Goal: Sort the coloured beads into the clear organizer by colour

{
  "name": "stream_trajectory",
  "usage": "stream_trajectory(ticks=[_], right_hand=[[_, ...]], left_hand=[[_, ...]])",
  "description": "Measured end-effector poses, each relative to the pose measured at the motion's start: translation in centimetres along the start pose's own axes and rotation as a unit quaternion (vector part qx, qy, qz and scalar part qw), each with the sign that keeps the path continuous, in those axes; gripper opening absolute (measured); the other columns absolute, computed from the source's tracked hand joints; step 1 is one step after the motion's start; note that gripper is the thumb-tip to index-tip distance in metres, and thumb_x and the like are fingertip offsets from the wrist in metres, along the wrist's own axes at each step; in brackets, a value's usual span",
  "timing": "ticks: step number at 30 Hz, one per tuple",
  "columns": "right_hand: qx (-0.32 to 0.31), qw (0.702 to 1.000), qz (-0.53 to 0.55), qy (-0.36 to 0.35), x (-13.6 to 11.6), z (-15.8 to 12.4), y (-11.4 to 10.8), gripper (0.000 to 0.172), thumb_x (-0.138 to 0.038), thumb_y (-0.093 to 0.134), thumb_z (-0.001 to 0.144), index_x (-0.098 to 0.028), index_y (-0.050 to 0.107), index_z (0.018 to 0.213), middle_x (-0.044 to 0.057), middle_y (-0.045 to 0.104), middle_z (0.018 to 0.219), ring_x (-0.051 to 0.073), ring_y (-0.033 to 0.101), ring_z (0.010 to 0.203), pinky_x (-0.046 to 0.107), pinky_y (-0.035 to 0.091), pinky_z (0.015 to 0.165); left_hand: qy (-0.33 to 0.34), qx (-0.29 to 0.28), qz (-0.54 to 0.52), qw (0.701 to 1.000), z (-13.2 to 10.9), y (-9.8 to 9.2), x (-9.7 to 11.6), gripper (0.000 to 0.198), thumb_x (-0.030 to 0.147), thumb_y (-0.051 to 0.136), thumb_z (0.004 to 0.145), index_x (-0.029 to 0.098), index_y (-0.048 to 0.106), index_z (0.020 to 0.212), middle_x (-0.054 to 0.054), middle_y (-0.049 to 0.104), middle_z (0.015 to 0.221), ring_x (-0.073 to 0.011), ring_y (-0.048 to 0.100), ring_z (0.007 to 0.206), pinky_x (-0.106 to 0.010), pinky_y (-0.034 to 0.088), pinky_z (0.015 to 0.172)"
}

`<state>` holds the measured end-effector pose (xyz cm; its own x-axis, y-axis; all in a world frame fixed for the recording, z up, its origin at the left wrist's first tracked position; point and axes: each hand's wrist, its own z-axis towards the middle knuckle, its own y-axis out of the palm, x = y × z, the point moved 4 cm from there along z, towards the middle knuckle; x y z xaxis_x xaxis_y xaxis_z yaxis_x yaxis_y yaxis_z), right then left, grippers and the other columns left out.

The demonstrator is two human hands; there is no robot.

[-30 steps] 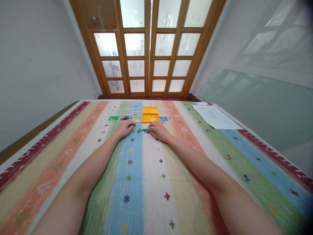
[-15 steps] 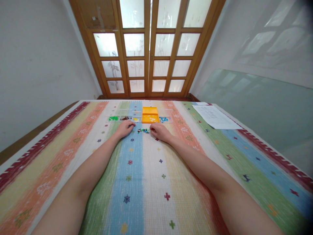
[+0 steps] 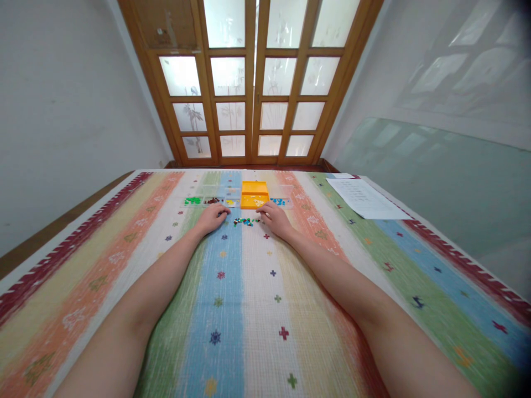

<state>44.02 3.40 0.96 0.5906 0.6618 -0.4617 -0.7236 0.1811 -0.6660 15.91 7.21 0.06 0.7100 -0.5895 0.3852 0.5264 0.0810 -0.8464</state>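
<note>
Small mixed pieces, green, blue, white and dark (image 3: 244, 221), lie in a loose heap on the tablecloth between my two hands. To the left of the heap rests my left hand (image 3: 212, 218), its fingers curled together; whether anything is in them I cannot make out. At the heap's right edge is my right hand (image 3: 275, 220), fingers slightly apart over a few stray pieces, with nothing visible in them. Just beyond stands an open orange box (image 3: 254, 188) with pale pieces in it. Clear boxes beside it hold green pieces (image 3: 193, 200), brown pieces (image 3: 213, 200), yellow pieces (image 3: 230, 203) and blue pieces (image 3: 278, 202).
A striped tablecloth (image 3: 222, 320) covers the table. White printed paper (image 3: 365, 198) lies at the far right. Behind the table are wooden doors with glass panes (image 3: 232, 116), and a glass panel (image 3: 440, 177) leans at the right wall.
My right hand has shifted slightly right and up, and its fingers have parted, uncovering a few pieces at the heap's right edge. My left hand has stayed put.
</note>
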Motion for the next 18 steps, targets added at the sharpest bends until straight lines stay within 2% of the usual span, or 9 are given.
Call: stream_trajectory(ticks=[5,9,13,18], right_hand=[[0.045,0.998,-0.025,0.037,1.2,0.1,-0.4,0.034,-0.018,0.056,0.096,-0.023,0.071,0.127,0.012,0.069,0.123,0.028,0.061,0.116,0.046,0.048,0.103],[0.036,0.997,-0.048,0.044,2.0,0.2,-0.4,0.051,-0.021,0.059,0.095,-0.024,0.059,0.145,0.014,0.063,0.140,0.030,0.055,0.131,0.052,0.043,0.113],[0.042,0.997,-0.041,0.052,2.7,0.2,-0.4,0.049,-0.018,0.054,0.096,-0.024,0.060,0.144,0.012,0.062,0.143,0.027,0.053,0.135,0.051,0.040,0.118],[0.059,0.995,-0.034,0.075,3.2,0.0,-0.6,0.041,-0.018,0.054,0.095,-0.023,0.067,0.134,0.013,0.068,0.131,0.028,0.059,0.125,0.052,0.044,0.113]], left_hand=[[0.003,0.000,0.000,1.000,0.1,0.0,-0.1,0.026,0.027,0.053,0.094,0.024,0.077,0.104,-0.005,0.074,0.106,-0.0229,0.065,0.104,-0.040,0.050,0.100],[0.006,0.000,0.002,1.000,0.1,0.0,-0.1,0.026,0.027,0.054,0.094,0.024,0.077,0.104,-0.005,0.073,0.106,-0.0230,0.065,0.104,-0.040,0.051,0.099],[0.007,-0.002,0.004,1.000,0.0,0.0,0.1,0.025,0.027,0.054,0.094,0.024,0.077,0.104,-0.006,0.073,0.107,-0.0231,0.064,0.105,-0.040,0.050,0.101],[0.023,-0.013,-0.005,1.000,-0.1,0.1,1.5,0.026,0.025,0.054,0.095,0.023,0.077,0.107,-0.007,0.072,0.110,-0.0241,0.063,0.109,-0.042,0.050,0.103]])
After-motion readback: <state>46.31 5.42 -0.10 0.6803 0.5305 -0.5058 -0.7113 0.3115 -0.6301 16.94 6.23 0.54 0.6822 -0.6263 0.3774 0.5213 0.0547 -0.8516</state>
